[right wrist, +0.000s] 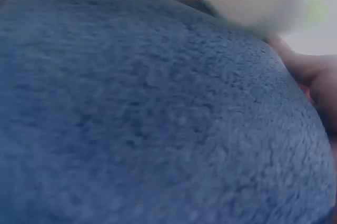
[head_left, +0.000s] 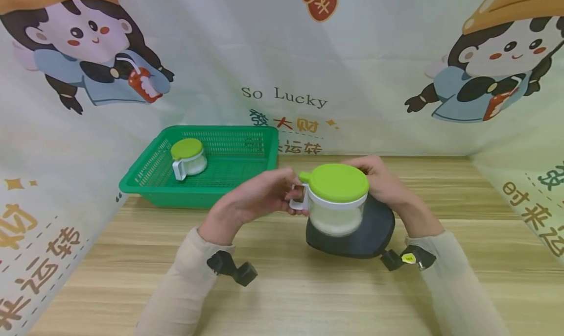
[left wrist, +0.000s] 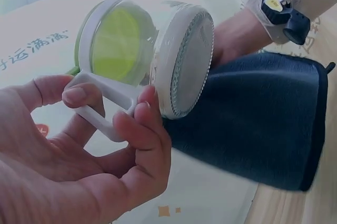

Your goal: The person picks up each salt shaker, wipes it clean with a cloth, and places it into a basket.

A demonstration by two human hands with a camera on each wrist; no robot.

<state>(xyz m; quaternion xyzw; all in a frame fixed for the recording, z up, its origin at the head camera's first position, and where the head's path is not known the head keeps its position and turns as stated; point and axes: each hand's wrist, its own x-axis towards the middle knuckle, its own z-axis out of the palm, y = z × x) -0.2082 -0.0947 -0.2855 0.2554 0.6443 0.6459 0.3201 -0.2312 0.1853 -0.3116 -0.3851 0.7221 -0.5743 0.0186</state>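
Observation:
In the head view my left hand (head_left: 273, 194) grips the white handle of a glass jar (head_left: 337, 216) with a bright green lid. Its thumb and fingers curl round the handle (left wrist: 108, 103) in the left wrist view, where the jar's ribbed base shows. A dark blue cloth (head_left: 374, 228) hangs from my right hand (head_left: 381, 181), behind and below the jar. The right fingers are partly hidden by jar and cloth. Close to the right wrist camera, the fuzzy cloth (right wrist: 158, 119) fills most of the view, with the jar blurred above it.
A green plastic basket (head_left: 211, 199) stands at the back left of the wooden table (head_left: 291, 297). Inside it sits a second green-lidded jar (head_left: 194, 164) with a white handle. A printed cloth backdrop (head_left: 374, 81) rises behind and at both sides.

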